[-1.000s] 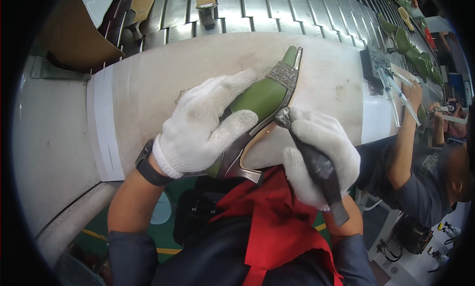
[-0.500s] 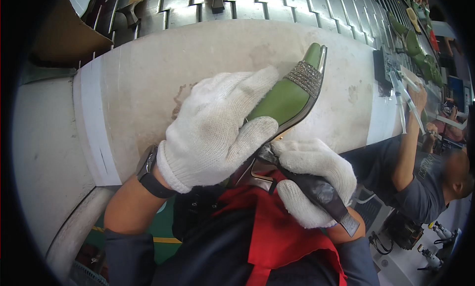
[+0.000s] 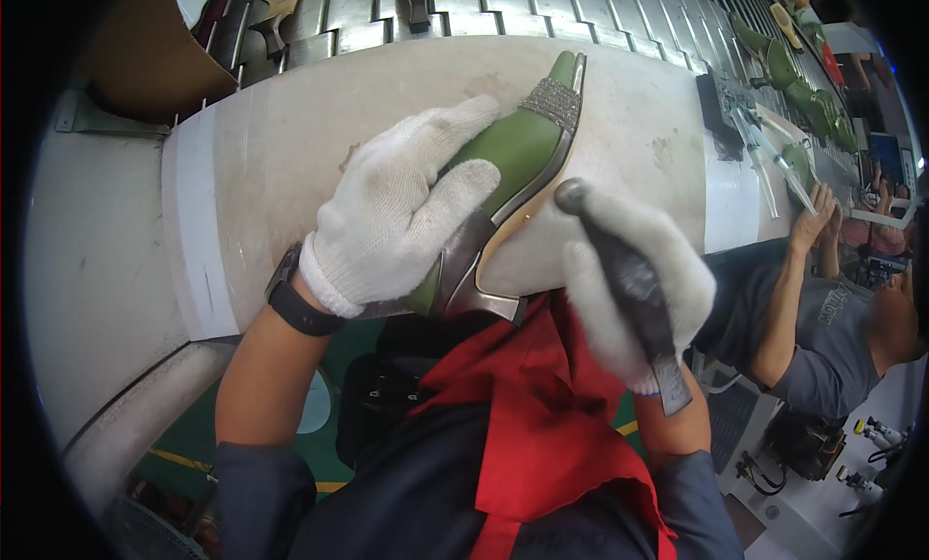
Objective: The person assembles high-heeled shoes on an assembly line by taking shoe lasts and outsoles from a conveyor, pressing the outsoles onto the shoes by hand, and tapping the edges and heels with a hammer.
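Note:
My left hand [image 3: 399,207], in a white knit glove, is wrapped over a green heeled shoe [image 3: 498,153]. The shoe lies tilted on its side, toe away from me, with a sparkling grey band [image 3: 554,103] near the toe and a dark metallic heel [image 3: 471,291] close to my apron. Part of its upper is hidden under my fingers. To the right of the shoe, my gloved right hand [image 3: 668,260] grips a dark hand tool [image 3: 629,277]. A rounded knob tops the tool and a flat metal tip ends it below; the knob is apart from the sole.
Under the shoe is a pale, stained worktop [image 3: 648,153]. Beyond it runs a slatted metal conveyor [image 3: 464,8] carrying shoe parts. Green shoes [image 3: 808,95] stand at the far right, near another person [image 3: 823,308]. A brown cardboard piece [image 3: 145,47] is at the upper left.
My right hand has drawn the tool's knob away from the sole edge, up and to the right. The shoe and my left hand have shifted left and slightly farther away.

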Tool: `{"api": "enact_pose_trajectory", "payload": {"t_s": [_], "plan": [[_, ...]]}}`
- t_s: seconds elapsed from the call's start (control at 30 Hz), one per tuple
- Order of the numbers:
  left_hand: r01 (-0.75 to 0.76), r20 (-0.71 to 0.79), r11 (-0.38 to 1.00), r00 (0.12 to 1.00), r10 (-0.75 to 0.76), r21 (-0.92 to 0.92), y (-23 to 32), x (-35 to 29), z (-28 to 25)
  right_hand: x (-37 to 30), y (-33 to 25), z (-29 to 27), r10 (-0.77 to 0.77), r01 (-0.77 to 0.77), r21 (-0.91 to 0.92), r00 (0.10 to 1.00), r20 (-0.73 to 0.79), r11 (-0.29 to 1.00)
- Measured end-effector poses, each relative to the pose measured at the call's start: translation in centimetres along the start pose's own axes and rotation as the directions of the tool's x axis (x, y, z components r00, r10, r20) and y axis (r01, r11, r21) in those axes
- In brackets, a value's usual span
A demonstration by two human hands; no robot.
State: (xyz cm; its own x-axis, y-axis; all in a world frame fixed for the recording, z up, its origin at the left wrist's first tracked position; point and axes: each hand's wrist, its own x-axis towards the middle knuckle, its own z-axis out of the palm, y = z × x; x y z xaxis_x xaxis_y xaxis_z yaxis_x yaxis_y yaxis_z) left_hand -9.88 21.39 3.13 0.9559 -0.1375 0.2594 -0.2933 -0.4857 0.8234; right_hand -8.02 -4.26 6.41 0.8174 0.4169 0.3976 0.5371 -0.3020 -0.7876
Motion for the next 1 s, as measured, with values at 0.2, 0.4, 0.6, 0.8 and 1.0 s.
{"api": "enact_pose_trajectory", "payload": {"t_s": [0.2,0.4,0.6,0.8,1.0], "plan": [[0.062,0.119,0.972,0.989,-0.090,0.226,3.0,2.0,-0.6,1.2,-0.2,-4.6,0.119,-0.114,0.042,0.978,-0.174,0.993],[0.219,0.085,0.919,0.962,-0.260,0.329,4.6,4.9,2.4,4.2,-0.6,-3.0,0.127,-0.132,0.158,0.991,0.045,0.978],[0.210,0.083,0.932,0.966,-0.244,0.295,4.5,5.1,2.5,8.4,2.6,-3.0,0.226,-0.264,0.338,0.963,0.147,0.903],[0.220,0.128,0.908,0.951,-0.282,0.357,5.4,5.4,1.6,10.8,7.9,-3.1,0.537,-0.551,0.518,0.821,0.194,0.655],[-0.127,-0.300,0.976,0.938,0.175,0.175,8.8,3.1,-2.0,4.8,7.7,-2.7,0.531,-0.466,0.615,0.842,0.089,0.636]]}}
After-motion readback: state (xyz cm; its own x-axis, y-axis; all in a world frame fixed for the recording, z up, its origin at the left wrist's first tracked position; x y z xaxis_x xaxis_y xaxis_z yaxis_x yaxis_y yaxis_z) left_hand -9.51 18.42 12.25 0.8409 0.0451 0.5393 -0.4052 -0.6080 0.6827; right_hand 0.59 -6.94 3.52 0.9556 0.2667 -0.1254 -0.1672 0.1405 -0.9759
